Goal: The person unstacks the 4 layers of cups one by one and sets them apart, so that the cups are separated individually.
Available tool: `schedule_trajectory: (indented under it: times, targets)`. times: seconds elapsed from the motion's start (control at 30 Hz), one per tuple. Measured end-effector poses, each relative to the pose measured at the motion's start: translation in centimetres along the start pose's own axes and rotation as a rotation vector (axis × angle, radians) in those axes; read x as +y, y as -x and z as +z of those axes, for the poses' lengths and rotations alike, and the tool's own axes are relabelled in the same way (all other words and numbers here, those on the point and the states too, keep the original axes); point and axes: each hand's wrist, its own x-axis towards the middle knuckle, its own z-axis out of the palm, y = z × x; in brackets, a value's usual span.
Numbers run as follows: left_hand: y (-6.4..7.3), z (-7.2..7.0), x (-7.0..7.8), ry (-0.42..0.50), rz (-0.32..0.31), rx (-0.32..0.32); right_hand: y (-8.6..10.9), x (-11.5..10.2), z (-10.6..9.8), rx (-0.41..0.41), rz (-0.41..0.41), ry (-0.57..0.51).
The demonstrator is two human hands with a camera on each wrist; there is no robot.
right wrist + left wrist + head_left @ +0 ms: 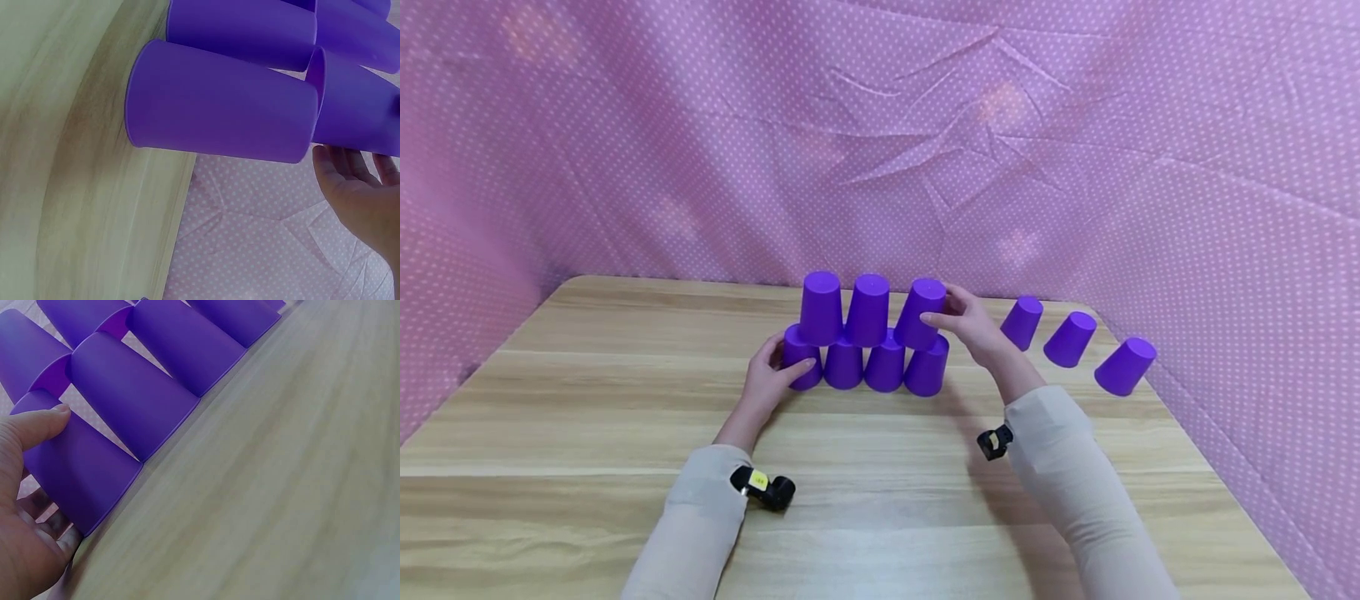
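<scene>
Upside-down purple plastic cups stand stacked in two tiers, with several in the bottom row and three above. My left hand [763, 385] holds the leftmost bottom cup [798, 348], its thumb on the near side; in the left wrist view the other fingers reach round behind that cup [87, 469]. At the upper right, my right hand [973, 332] grips the right top cup [917, 315] between thumb and fingers. That cup tilts slightly and sits over the rightmost bottom cup [928, 371]. In the right wrist view its rim meets the lower cup's [219, 103] base.
To the right, three more upside-down purple cups stand apart in a slanting row, the nearest one [1124, 367] close to the table's right edge. The wooden table [865, 492] is backed by a pink dotted cloth [880, 150]. Both wrists carry small black cameras.
</scene>
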Motion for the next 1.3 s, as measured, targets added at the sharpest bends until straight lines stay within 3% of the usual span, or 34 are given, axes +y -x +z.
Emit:
schedule_trajectory:
  times: [0.27, 0.83, 1.3]
  targets:
    - [-0.1, 0.0, 0.0, 0.006, 0.009, -0.006, 0.2, -0.2, -1.6, 0.038, -0.006, -0.029]
    - [-0.2, -0.3, 0.1, 0.017, 0.011, -0.008, 2.2, 0.5, -6.4, 0.169, 0.015, 0.036]
    - [-0.3, -0.2, -0.2, 0.014, 0.024, -0.009, 2.7, 2.4, -7.6, 0.210, 0.052, 0.002]
